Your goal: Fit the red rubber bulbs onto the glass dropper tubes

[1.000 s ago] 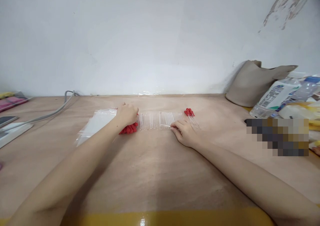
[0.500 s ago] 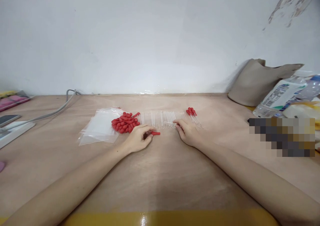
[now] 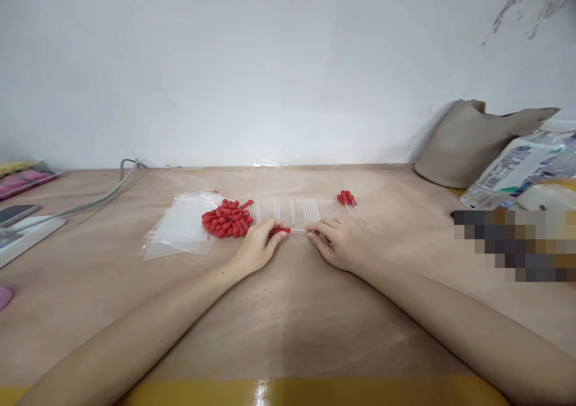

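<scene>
My left hand [image 3: 263, 241] pinches a red rubber dropper bulb [image 3: 282, 230], its open neck pointing right. Between the thumb and fingers of my right hand [image 3: 332, 241] is a thin clear dropper tube [image 3: 299, 231], held level. The tube's left end meets the neck of the bulb; whether it sits inside I cannot tell. Just beyond my hands lies a row of clear tubes [image 3: 292, 211]. A heap of red bulbs [image 3: 227, 219] is beside my left hand. Behind my right hand rest several droppers with red bulbs [image 3: 346, 198] fitted on their tubes.
Clear zip bags [image 3: 177, 229] lie left of the heap. A grey cable [image 3: 96, 202] runs to a white power strip [image 3: 33, 238] near a phone [image 3: 18, 214]. At right are a plastic bottle [image 3: 508, 169] and a grey-brown container [image 3: 454, 148]. A wall [image 3: 279, 70] stands behind.
My right hand has brought the tube left and nearer, lining it up with the bulb. My left hand has shifted slightly right, and the tube now touches the bulb's neck.
</scene>
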Action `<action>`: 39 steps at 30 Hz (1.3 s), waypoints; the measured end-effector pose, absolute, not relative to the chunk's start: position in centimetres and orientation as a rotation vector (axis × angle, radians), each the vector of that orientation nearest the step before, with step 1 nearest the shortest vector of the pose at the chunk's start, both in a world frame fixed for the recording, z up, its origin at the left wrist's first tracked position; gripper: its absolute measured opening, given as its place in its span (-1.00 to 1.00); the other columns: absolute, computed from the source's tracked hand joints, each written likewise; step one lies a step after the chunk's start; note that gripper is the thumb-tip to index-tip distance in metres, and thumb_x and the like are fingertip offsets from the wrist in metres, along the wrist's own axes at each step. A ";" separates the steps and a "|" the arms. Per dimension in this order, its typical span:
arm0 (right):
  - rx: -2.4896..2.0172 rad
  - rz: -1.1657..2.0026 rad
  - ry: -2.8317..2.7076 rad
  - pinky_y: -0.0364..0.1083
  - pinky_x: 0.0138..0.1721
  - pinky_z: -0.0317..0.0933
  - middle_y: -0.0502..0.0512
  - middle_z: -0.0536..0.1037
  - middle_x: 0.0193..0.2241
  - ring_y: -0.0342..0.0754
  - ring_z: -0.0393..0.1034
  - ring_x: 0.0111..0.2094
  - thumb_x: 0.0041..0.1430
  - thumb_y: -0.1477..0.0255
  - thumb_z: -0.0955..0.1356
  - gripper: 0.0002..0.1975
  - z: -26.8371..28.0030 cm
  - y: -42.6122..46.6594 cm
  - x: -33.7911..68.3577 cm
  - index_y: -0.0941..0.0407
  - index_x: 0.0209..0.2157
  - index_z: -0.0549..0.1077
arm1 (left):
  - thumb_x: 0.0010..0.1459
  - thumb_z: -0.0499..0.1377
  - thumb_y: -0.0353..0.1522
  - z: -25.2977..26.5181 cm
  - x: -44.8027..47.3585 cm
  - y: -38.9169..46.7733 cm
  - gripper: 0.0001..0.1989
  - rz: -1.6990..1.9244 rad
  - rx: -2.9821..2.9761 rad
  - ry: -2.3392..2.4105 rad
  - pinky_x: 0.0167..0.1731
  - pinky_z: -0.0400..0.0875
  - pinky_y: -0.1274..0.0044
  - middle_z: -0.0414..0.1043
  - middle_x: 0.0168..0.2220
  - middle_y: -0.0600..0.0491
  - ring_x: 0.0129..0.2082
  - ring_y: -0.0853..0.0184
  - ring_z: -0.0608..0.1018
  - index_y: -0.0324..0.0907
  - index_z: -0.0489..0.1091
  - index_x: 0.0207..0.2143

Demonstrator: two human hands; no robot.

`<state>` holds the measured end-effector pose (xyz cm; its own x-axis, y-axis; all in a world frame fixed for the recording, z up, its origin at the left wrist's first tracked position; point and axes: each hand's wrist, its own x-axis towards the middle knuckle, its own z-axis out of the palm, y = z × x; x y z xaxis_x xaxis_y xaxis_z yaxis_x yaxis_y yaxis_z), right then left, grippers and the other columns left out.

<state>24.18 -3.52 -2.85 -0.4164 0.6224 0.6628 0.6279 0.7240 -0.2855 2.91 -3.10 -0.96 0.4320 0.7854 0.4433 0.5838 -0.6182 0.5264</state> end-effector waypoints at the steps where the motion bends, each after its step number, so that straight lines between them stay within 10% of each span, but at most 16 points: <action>1: -0.942 -0.008 -2.139 -0.08 -0.29 0.11 0.07 0.49 -0.40 -0.14 0.34 -0.41 0.19 0.45 0.21 -0.83 -2.8 -3.6 24.1 0.13 -0.26 0.40 | 0.18 0.00 -0.34 -0.9 2.9 -3.2 -0.86 0.975 2.386 1.178 -0.42 0.32 0.56 0.41 -0.37 0.08 -0.43 0.40 0.44 -0.21 0.30 -0.28; 18: -0.864 0.205 -2.295 -0.09 -0.28 0.05 0.04 0.48 -0.46 -0.16 0.33 -0.44 0.21 0.43 0.21 -0.78 -2.0 -3.4 24.6 0.10 -0.24 0.46 | 0.16 0.05 -0.35 -1.3 2.8 -3.6 -0.85 0.979 2.451 0.981 -0.35 0.33 0.59 0.46 -0.36 0.07 -0.39 0.41 0.47 -0.19 0.38 -0.28; 39: -0.803 -0.240 -2.293 -0.11 -0.35 0.12 0.12 0.45 -0.44 -0.10 0.27 -0.42 0.23 0.45 0.16 -0.77 -2.4 -3.0 24.7 0.18 -0.26 0.40 | 0.10 0.13 -0.32 -1.6 2.8 -3.2 -0.81 1.078 2.510 1.085 -0.40 0.38 0.58 0.51 -0.35 0.03 -0.41 0.38 0.51 -0.22 0.40 -0.25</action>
